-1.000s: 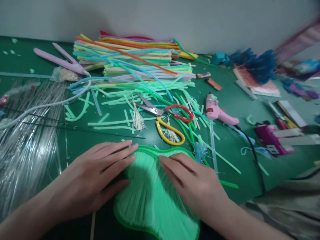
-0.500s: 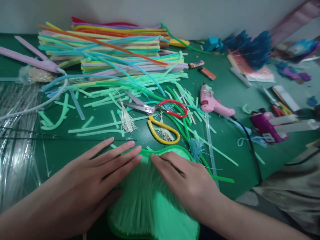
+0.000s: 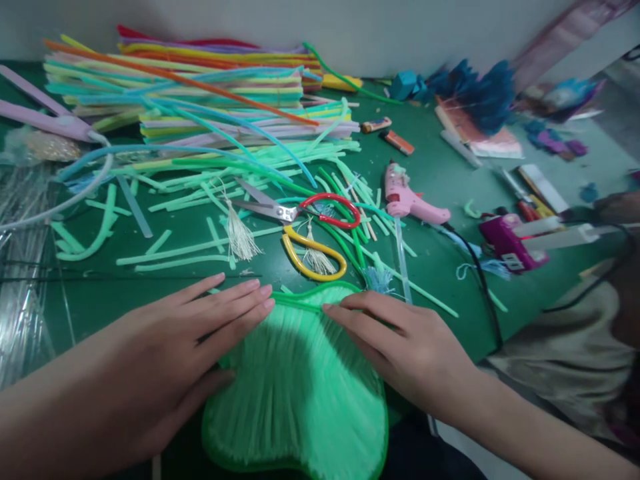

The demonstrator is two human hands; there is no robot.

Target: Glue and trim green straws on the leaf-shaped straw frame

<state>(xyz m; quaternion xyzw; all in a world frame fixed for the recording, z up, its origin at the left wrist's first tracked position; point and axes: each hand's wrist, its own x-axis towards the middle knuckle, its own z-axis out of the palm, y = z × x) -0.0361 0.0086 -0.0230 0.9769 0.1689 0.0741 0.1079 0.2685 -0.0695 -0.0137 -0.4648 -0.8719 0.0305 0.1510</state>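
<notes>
A fan-shaped piece [image 3: 300,387] of light green pipe cleaners with a darker green rim lies in front of me. Along its upper edge runs a darker green pipe cleaner [image 3: 297,303]. My left hand [image 3: 170,353] lies stretched over the upper left of the piece, its fingertips pressing on that strip. At the upper right, my right hand [image 3: 405,340] pinches the same strip with its fingertips; the thumb is mostly hidden. Just beyond the piece rest scissors [image 3: 287,212] with one red and one yellow handle, and cream tassels [image 3: 241,233].
Bundles of coloured pipe cleaners [image 3: 190,87] are stacked at the back, with cut green pieces [image 3: 165,248] before them. A pink glue gun [image 3: 413,200] lies to the right, its black cord [image 3: 483,287] trailing. Clear strips [image 3: 23,293] lie left. Someone's hand [image 3: 620,207] shows far right.
My right hand has slid rightward along the upper edge, away from my left fingertips, uncovering more of the darker green strip. The view has shifted, so the table appears further left.
</notes>
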